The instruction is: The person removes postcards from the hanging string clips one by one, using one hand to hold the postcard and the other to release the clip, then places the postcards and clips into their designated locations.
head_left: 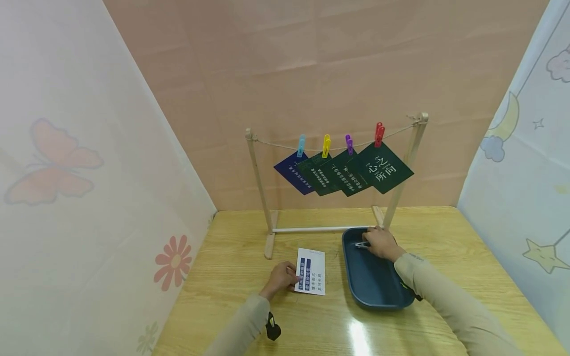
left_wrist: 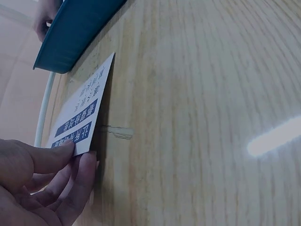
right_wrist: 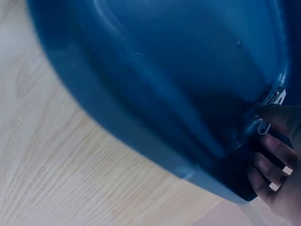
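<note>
One white card point(head_left: 315, 274), likely light and easily creased, is pinched, suitably by its edge, between thumb and fingers of the left hand point(head_left: 281, 278), while the right hand point(head_left: 382, 243) grips a clip point(right_wrist: 281, 97) between its fingertips.

Top print point(head_left: 316, 252) on white card point(head_left: 318, 272) too small to read; tray point(right_wrist: 122, 94) cut off, right wrist view.
</note>
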Motion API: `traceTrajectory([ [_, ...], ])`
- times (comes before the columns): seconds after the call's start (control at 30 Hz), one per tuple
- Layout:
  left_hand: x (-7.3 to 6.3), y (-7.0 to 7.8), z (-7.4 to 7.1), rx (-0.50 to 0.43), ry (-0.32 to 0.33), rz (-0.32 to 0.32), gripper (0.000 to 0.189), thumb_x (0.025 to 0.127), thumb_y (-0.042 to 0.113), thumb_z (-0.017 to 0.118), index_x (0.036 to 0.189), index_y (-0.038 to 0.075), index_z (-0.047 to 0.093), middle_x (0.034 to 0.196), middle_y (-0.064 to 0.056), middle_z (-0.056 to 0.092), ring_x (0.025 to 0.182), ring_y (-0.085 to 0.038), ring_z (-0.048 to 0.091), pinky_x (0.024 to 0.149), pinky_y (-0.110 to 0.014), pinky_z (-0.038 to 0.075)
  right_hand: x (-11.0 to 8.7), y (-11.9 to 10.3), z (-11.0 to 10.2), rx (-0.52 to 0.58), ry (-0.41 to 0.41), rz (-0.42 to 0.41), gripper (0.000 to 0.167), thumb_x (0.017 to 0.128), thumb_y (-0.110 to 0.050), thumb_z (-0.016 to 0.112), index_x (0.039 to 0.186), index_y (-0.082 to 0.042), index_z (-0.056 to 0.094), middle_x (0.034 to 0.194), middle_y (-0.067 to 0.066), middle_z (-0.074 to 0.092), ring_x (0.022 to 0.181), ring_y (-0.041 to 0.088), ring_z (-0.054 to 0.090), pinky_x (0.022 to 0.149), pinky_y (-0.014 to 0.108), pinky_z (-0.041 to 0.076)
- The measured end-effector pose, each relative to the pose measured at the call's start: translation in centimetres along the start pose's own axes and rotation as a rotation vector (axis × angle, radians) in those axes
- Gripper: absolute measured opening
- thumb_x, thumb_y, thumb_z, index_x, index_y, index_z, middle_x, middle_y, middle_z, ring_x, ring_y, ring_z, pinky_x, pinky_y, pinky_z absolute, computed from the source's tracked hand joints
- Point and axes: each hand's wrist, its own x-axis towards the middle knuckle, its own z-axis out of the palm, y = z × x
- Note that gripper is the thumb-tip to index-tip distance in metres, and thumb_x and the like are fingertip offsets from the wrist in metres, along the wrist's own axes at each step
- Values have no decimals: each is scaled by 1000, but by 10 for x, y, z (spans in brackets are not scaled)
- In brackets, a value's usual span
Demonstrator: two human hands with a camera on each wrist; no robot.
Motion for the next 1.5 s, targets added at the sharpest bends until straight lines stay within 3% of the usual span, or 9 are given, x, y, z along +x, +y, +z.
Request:
traceTrajectory([
  [0.2, -2, -2, 1, -55, -8, -12, 23, 85, -5, 73, 103, -8, 59, 80, -8, 64, 61, -16, 63, 52, -28, 57, -3, -3, 2, -22, -5, 3, 18, 81, -15, 82, 95, -11, 71, 88, 9, 61, 83, 32, 59, 72, 51, 54],
  [0.57, -5, 0, -1, -58, -6, -28, 24, 84, -6, 74, 101, -9, 58, 76, -8, 65, 56, -14, 61, 52, -31, 58, -6, -6, 7, -29, 70, -20, 17, 83, -14, 80, 96, -8, 70, 89, 13, 60, 81, 34, 57, 68, 51, 53],
  [1.5, -12, 1, -5, -91, -53, -8, 25, 86, -5, 72, 103, -13, 55, 74, -11, 66, 56, -16, 62, 55, -35, 59, -4, -6, -1, 33, 53, -20, 19, 82, -8, 80, 97, -5, 69, 91, 12, 60, 82, 33, 60, 68, 49, 54],
])
